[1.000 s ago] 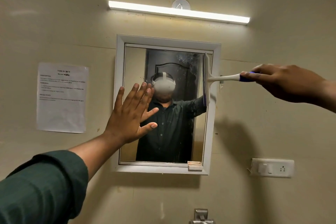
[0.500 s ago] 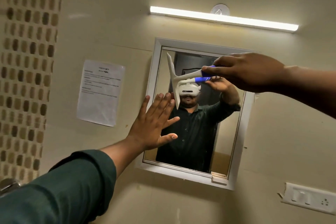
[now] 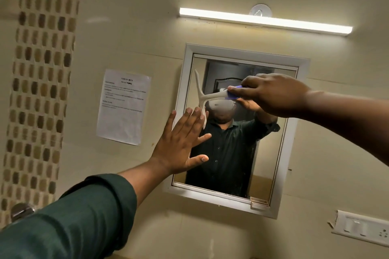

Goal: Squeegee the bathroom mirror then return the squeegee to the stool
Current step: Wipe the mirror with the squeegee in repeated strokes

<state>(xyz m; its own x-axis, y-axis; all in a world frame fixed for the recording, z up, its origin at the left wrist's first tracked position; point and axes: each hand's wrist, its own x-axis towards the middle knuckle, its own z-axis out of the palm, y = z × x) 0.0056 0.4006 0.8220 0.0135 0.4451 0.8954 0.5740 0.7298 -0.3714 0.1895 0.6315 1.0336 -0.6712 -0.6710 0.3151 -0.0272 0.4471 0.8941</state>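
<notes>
At the left edge of the bathroom mirror [image 3: 237, 153] the left hand [image 3: 179, 145] lies flat, fingers straight and spread a little, palm over the white frame and fingertips reaching onto the glass. Just beyond those fingertips stands the squeegee [image 3: 207, 96]: its pale blade runs nearly upright along the left part of the glass, the lower end passing right behind the tips of the left hand's longest fingers, apparently touching or almost so. From the blade's middle the handle slants right to a blue grip, and there the right hand [image 3: 271, 94] holds it, fingers curled over the top with the thumb pinching from below. The tool looks light and stiff, all plastic with a soft rubber edge, so the grip end is the sensible place to hold it; wet glass could make the blade skip. The stool is nowhere in view.
</notes>
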